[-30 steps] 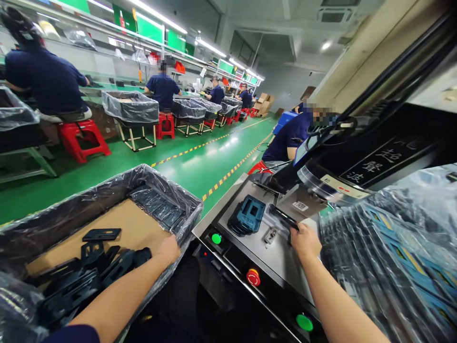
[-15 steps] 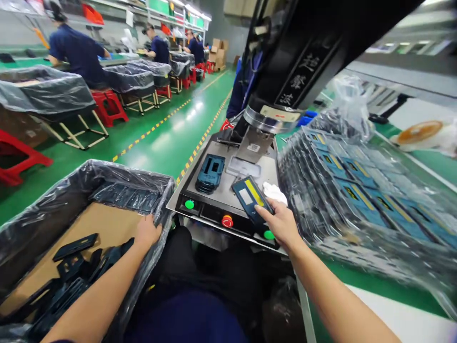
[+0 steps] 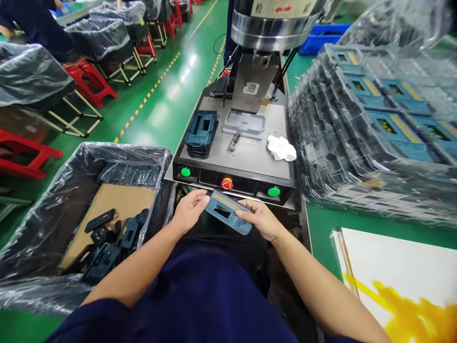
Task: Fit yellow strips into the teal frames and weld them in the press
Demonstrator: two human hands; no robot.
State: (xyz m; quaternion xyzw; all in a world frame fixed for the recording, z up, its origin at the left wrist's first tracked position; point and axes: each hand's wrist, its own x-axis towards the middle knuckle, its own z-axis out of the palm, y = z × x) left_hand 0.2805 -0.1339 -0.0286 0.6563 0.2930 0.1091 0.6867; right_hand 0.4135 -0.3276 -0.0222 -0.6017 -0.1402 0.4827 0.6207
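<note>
Both hands hold a flat blue plastic panel (image 3: 228,212) with a rectangular window and a yellow strip, just in front of the machine's front edge. My left hand (image 3: 189,209) grips its left end and my right hand (image 3: 259,220) grips its right end. Behind it lies the steel machine table (image 3: 246,157) with a recessed fixture (image 3: 244,123) under the press head (image 3: 273,24). A stack of dark blue frames (image 3: 201,133) sits at the table's left.
A white cloth (image 3: 281,147) lies on the table. Two green buttons (image 3: 185,172) and a red stop button (image 3: 226,183) line its front. A plastic-lined box (image 3: 71,200) of dark parts stands at left. Bagged blue panels (image 3: 374,114) are stacked at right; white sheets (image 3: 392,271) lie lower right.
My right hand brought the blue panel from above the machine table down toward my lap. My left hand left the box rim and took the panel's other end. The view tilted downward.
</note>
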